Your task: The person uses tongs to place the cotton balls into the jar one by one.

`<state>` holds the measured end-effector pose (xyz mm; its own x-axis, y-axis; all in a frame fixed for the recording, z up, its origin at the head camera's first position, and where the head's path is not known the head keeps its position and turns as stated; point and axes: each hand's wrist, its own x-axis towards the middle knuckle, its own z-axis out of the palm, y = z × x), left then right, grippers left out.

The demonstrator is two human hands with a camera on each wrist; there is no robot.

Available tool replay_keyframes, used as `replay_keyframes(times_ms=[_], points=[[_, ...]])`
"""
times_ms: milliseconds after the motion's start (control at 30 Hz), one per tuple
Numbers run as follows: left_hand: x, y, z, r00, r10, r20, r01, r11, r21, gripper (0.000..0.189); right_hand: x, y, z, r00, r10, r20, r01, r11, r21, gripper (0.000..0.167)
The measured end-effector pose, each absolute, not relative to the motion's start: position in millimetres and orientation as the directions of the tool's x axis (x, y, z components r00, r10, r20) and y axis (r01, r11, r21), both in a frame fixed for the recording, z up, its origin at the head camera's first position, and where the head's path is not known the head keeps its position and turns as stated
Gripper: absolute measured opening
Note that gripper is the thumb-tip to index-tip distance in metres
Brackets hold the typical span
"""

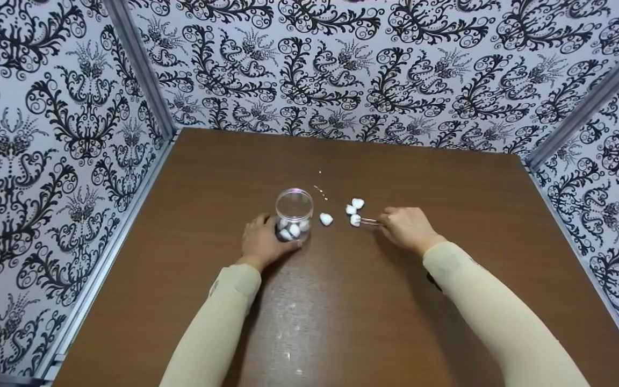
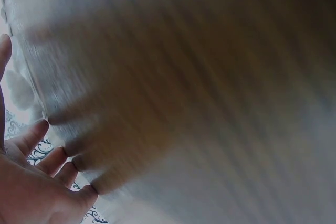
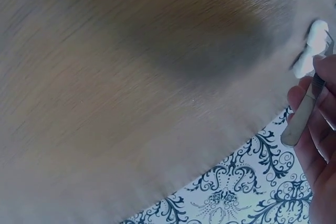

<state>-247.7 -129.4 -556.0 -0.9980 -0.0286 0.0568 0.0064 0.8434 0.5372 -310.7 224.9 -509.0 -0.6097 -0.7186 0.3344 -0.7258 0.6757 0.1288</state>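
My left hand [image 1: 264, 241] holds a clear round jar [image 1: 295, 203] upright on the table, thumb in front and fingers at its left side. Several white cotton balls [image 1: 290, 231] lie in the bottom of the jar. Pinched in my right hand [image 1: 407, 228] is a pair of metal tweezers [image 1: 369, 221], pointing left. Their tips are right at a cotton ball [image 1: 355, 220], the nearest of a group of three. In the right wrist view, the tweezers' rounded end [image 3: 297, 128] sticks out past the fingers. A single cotton ball [image 1: 326, 219] lies between the jar and this group.
Brown wooden table [image 1: 331, 312] under everything. Behind it stands a wall [image 1: 336, 70] with black scroll patterns, and similar panels rise at both sides with grey metal posts [image 1: 145, 70]. Small light specks [image 1: 320, 191] show on the tabletop beyond the jar.
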Motion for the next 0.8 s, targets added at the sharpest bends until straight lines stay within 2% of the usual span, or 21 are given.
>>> replay_keyframes(times_ms=[467, 800], points=[[-250.9, -129.1, -557.7, -0.997, -0.021, 0.070, 0.020, 0.849, 0.528, 0.088, -313.2, 220.9, -512.7, -0.635, -0.715, 0.293, -0.703, 0.692, 0.164, 0.008], [-248.4, -129.8, -556.4, -0.998, -0.015, 0.064, 0.020, 0.856, 0.517, 0.089, -313.1, 220.7, -511.8, -0.613, -0.720, 0.324, -0.705, 0.684, 0.188, 0.004]])
